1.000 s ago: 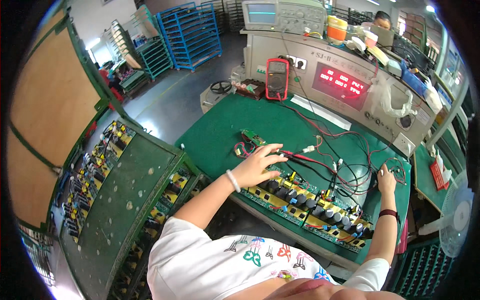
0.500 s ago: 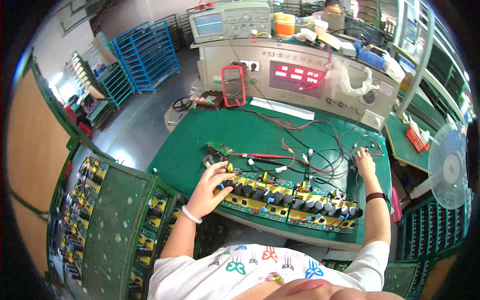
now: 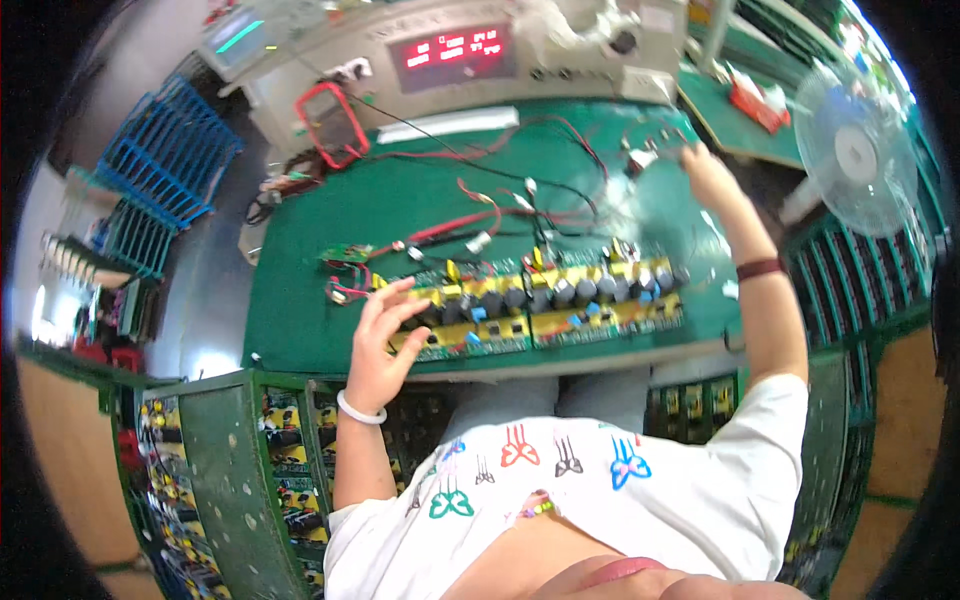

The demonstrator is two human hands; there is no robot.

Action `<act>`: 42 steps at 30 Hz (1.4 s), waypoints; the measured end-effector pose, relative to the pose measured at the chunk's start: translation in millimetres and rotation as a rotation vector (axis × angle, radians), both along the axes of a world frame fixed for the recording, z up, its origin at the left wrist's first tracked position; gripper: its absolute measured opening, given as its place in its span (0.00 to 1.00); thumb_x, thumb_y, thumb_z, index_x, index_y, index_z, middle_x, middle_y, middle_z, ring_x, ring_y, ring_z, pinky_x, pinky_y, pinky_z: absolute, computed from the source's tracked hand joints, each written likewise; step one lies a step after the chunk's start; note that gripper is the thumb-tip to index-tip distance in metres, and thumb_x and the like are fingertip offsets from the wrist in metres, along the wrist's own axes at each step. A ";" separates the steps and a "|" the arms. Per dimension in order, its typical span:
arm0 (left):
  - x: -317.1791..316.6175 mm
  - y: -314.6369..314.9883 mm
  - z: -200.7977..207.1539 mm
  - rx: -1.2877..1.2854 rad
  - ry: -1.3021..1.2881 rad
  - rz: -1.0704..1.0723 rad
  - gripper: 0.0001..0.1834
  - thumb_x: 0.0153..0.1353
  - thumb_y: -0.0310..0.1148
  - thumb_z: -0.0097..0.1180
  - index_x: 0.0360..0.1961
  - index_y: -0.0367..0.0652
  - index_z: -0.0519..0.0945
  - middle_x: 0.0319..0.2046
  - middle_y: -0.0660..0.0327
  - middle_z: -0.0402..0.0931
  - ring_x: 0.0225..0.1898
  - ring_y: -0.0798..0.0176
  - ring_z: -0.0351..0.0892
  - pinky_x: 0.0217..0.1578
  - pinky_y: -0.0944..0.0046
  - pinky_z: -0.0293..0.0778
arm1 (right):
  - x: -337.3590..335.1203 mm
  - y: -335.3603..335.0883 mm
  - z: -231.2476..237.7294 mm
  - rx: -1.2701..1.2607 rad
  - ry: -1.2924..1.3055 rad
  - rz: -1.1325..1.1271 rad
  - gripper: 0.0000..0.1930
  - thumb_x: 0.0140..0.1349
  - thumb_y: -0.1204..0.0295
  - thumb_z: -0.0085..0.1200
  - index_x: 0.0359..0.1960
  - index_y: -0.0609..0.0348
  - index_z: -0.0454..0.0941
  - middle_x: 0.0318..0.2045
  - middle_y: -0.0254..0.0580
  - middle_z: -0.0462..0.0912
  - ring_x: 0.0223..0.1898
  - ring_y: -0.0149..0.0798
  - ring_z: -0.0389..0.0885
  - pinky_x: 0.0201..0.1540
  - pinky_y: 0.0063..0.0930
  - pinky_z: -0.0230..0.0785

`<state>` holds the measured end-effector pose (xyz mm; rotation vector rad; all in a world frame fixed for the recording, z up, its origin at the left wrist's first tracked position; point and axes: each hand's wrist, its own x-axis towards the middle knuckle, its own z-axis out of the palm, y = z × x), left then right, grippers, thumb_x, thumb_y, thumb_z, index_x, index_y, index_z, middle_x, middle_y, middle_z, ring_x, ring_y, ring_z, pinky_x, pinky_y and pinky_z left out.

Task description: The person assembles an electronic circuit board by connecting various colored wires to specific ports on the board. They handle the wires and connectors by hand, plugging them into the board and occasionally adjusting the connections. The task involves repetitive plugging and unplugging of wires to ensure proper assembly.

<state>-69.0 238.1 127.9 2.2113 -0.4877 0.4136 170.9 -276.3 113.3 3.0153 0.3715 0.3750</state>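
Note:
Two joined green circuit boards [image 3: 530, 300] lie along the near edge of the bench, crowded with dark round capacitors and yellow parts. At their left end rests my left hand [image 3: 385, 335], fingers spread and thumb apart, touching the board's edge. A smaller green circuit board [image 3: 345, 253] with red wires lies just beyond that hand. My right hand [image 3: 712, 178] is stretched to the far right of the bench beside thin leads; motion blurs its fingertips, so what they hold is unclear. Close to it is a white connector [image 3: 642, 158]. Red test leads [image 3: 450, 227] and black cables [image 3: 540, 215] cross the middle.
Behind the bench stands a grey test unit with a red-lit display [image 3: 450, 55]. A red-framed multimeter [image 3: 332, 125] leans at the back left. To the right is a clear-bladed fan [image 3: 855, 155]. A green rack [image 3: 225, 480] of boards stands at lower left.
My view has tilted down and shifted right. My right hand has moved farther out toward the back right of the bench. My left hand stays at the boards' left end.

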 end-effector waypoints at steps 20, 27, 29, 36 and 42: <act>13.4 -107.5 -5.6 -0.390 0.633 -0.920 0.22 0.59 0.26 0.64 0.56 0.40 0.79 0.53 0.56 0.80 0.32 0.72 0.74 0.33 0.72 0.70 | -121.0 175.1 116.7 1.635 0.949 0.378 0.12 0.69 0.66 0.55 0.47 0.61 0.79 0.35 0.34 0.83 0.33 0.24 0.79 0.38 0.18 0.71; -49.9 -11.1 -56.6 -0.358 0.393 -0.421 0.08 0.59 0.23 0.60 0.40 0.37 0.85 0.39 0.57 0.84 0.44 0.61 0.81 0.44 0.63 0.76 | -134.3 205.6 43.0 2.071 0.975 0.459 0.08 0.71 0.71 0.52 0.48 0.57 0.74 0.41 0.34 0.81 0.50 0.29 0.79 0.47 0.21 0.69; -69.0 15.4 -68.3 -0.362 0.459 -0.223 0.11 0.61 0.19 0.57 0.44 0.34 0.84 0.46 0.55 0.80 0.45 0.61 0.82 0.46 0.63 0.77 | -142.3 219.8 21.1 2.051 0.997 0.544 0.07 0.71 0.70 0.53 0.46 0.55 0.74 0.40 0.33 0.81 0.49 0.28 0.79 0.45 0.19 0.68; -76.8 37.4 -86.6 -0.245 0.236 0.340 0.16 0.62 0.19 0.57 0.52 0.37 0.82 0.45 0.60 0.72 0.39 0.69 0.75 0.42 0.72 0.74 | -202.6 303.0 -26.9 1.915 0.903 0.523 0.05 0.69 0.72 0.55 0.40 0.62 0.77 0.42 0.38 0.81 0.39 0.28 0.80 0.42 0.23 0.74; -70.5 34.0 -98.7 -0.590 0.229 0.428 0.15 0.63 0.18 0.57 0.52 0.36 0.81 0.40 0.65 0.68 0.39 0.73 0.73 0.41 0.74 0.72 | -221.0 326.2 -58.4 1.553 0.414 0.668 0.06 0.59 0.78 0.63 0.37 0.62 0.80 0.35 0.40 0.80 0.35 0.35 0.80 0.38 0.24 0.74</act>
